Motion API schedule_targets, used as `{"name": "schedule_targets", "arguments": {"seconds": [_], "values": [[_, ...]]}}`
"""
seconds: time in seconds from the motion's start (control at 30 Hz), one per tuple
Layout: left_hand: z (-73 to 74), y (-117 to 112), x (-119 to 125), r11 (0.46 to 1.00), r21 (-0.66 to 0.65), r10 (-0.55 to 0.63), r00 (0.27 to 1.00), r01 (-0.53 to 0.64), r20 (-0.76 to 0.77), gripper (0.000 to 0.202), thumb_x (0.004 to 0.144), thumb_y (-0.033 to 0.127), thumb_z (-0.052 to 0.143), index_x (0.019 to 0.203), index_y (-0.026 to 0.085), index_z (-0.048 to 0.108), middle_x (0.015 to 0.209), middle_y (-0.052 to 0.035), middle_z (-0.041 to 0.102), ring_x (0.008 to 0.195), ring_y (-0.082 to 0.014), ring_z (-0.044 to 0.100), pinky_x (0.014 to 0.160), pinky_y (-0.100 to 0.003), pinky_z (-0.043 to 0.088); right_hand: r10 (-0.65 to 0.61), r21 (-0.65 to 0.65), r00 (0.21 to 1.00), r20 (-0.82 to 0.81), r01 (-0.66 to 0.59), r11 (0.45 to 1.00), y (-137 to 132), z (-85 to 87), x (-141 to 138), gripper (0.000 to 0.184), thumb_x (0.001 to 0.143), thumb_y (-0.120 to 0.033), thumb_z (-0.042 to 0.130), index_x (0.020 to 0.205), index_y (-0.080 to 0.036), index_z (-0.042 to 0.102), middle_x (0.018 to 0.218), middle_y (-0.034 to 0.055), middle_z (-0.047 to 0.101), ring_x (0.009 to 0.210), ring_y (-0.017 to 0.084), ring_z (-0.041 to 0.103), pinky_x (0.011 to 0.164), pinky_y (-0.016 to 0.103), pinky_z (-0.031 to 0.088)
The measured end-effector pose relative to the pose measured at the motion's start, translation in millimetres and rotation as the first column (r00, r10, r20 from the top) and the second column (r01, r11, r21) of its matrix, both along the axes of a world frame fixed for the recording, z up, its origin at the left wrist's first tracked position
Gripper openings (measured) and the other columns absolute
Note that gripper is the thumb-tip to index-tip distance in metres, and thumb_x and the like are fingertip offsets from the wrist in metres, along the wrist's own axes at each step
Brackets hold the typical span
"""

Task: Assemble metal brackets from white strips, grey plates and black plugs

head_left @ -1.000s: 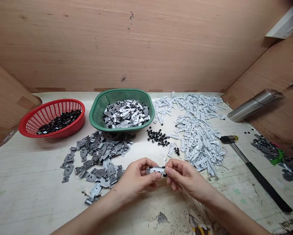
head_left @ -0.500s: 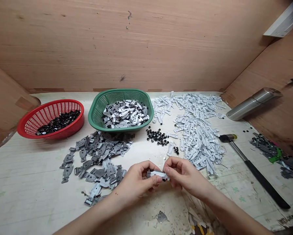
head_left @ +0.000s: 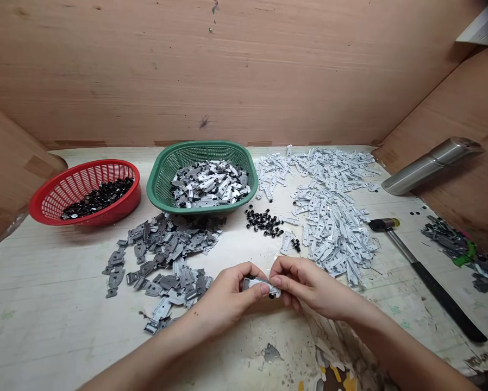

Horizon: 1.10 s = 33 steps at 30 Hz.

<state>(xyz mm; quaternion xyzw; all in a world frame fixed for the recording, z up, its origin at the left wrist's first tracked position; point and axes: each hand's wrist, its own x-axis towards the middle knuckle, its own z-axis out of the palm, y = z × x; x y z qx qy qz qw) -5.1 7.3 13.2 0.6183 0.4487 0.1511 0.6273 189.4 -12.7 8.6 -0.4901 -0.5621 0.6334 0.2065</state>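
Note:
My left hand (head_left: 227,296) and my right hand (head_left: 305,285) meet just above the table at centre front, both pinched on one small white metal clip (head_left: 260,284) with a black piece at its right end. Left of my left hand lies a spread of dark grey metal plates (head_left: 162,252). Beyond my right hand lies a large heap of white metal clips (head_left: 329,217). A little cluster of black beads (head_left: 264,221) sits just past my fingers.
A green basket (head_left: 162,179) holds mixed grey and white parts; a red basket (head_left: 44,201) to its left holds black pieces. A hammer (head_left: 423,277) lies at the right, with a steel cylinder (head_left: 427,165) leaning behind it. Wooden walls close the back and sides.
Both hands stay together on the clip, with only small finger shifts. The view has tilted slightly, so everything sits a little higher in the picture.

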Motion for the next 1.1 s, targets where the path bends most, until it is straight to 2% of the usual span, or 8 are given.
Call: {"name": "schedule_targets", "arguments": {"seconds": [0.17, 0.3, 0.4, 0.53, 0.67, 0.83, 0.97, 1.1], "values": [[1.9, 0.6, 0.2, 0.999, 0.039, 0.033, 0.999, -0.031, -0.040, 0.021, 0.080, 0.035, 0.052, 0.086, 0.018, 0.062, 0.064, 0.0038, 0.053, 0.058, -0.0115, 0.039, 0.056, -0.020, 0.029, -0.043, -0.011, 0.998, -0.042, 0.042, 0.999, 1.8, -1.2, -2.7, 0.028, 0.086, -0.045, 0.052, 0.083, -0.017, 0.052, 0.057, -0.0034, 0.052, 0.048, 0.008, 0.049, 0.045, 0.018, 0.039], [5.1, 0.7, -0.2, 0.995, 0.082, 0.059, 0.998, -0.056, -0.035, 0.020, 0.081, 0.035, 0.052, 0.087, 0.018, 0.060, 0.072, 0.0021, 0.058, 0.062, -0.0119, 0.042, 0.059, -0.021, 0.031, -0.065, -0.105, 0.987, -0.149, 0.050, 0.993, -0.5, -4.0, -4.4, 0.031, 0.079, -0.045, 0.061, 0.087, -0.017, 0.051, 0.062, -0.0030, 0.054, 0.050, 0.009, 0.052, 0.043, 0.018, 0.042], [8.2, -0.3, -0.6, 0.991, 0.124, 0.056, 0.998, -0.050, -0.043, 0.018, 0.082, 0.034, 0.051, 0.086, 0.018, 0.059, 0.067, 0.0041, 0.053, 0.058, -0.0106, 0.037, 0.056, -0.021, 0.029, -0.105, -0.150, 0.964, -0.245, 0.070, 0.986, -5.0, -10.0, -6.5, 0.031, 0.078, -0.043, 0.063, 0.082, -0.017, 0.048, 0.062, -0.0021, 0.057, 0.049, 0.007, 0.051, 0.043, 0.016, 0.038], [9.7, -5.0, 1.0, 0.985, 0.159, 0.069, 0.996, -0.061, -0.050, 0.017, 0.083, 0.034, 0.050, 0.085, 0.018, 0.057, 0.063, 0.0057, 0.045, 0.054, -0.0094, 0.031, 0.051, -0.021, 0.026, -0.172, -0.143, 0.934, -0.313, 0.132, 0.981, -10.5, -19.5, -12.0, 0.030, 0.079, -0.042, 0.063, 0.077, -0.017, 0.046, 0.056, -0.0048, 0.053, 0.044, 0.003, 0.044, 0.041, 0.013, 0.032], [8.5, -7.8, 2.4, 0.979, 0.173, 0.112, 0.993, -0.105, -0.032, 0.019, 0.084, 0.036, 0.049, 0.083, 0.018, 0.055, 0.064, 0.0047, 0.045, 0.054, -0.0094, 0.031, 0.050, -0.021, 0.025, -0.211, -0.135, 0.914, -0.346, 0.174, 0.975, -8.7, -23.6, -14.4, 0.032, 0.078, -0.042, 0.065, 0.074, -0.017, 0.045, 0.052, -0.0063, 0.051, 0.041, 0.003, 0.043, 0.039, 0.013, 0.031], [9.8, -3.9, 0.4, 0.991, 0.100, 0.085, 0.996, -0.084, -0.010, 0.022, 0.084, 0.040, 0.049, 0.087, 0.018, 0.055, 0.060, 0.0060, 0.040, 0.053, -0.0095, 0.029, 0.049, -0.021, 0.024, -0.139, -0.147, 0.933, -0.333, 0.094, 0.985, 2.4, -17.0, -7.0, 0.031, 0.080, -0.044, 0.061, 0.077, -0.015, 0.051, 0.059, -0.0013, 0.060, 0.041, 0.005, 0.049, 0.036, 0.013, 0.030], [10.3, -2.2, -0.6, 0.992, 0.110, 0.062, 0.998, -0.062, 0.002, 0.023, 0.084, 0.040, 0.049, 0.089, 0.019, 0.055, 0.067, 0.0041, 0.048, 0.055, -0.0098, 0.033, 0.051, -0.021, 0.026, -0.144, -0.057, 0.950, -0.277, 0.133, 0.989, 3.6, -9.1, -7.5, 0.032, 0.081, -0.047, 0.058, 0.078, -0.015, 0.053, 0.053, -0.0043, 0.053, 0.042, 0.006, 0.049, 0.037, 0.014, 0.034], [8.9, -4.1, 0.1, 0.988, 0.144, 0.059, 0.998, -0.060, 0.010, 0.021, 0.084, 0.039, 0.049, 0.087, 0.019, 0.056, 0.072, 0.0030, 0.051, 0.061, -0.0110, 0.038, 0.056, -0.022, 0.030, -0.173, -0.021, 0.949, -0.263, 0.174, 0.984, -2.9, -6.0, -15.9, 0.031, 0.081, -0.045, 0.059, 0.075, -0.015, 0.050, 0.059, -0.0044, 0.051, 0.045, 0.005, 0.050, 0.039, 0.014, 0.034]]}}
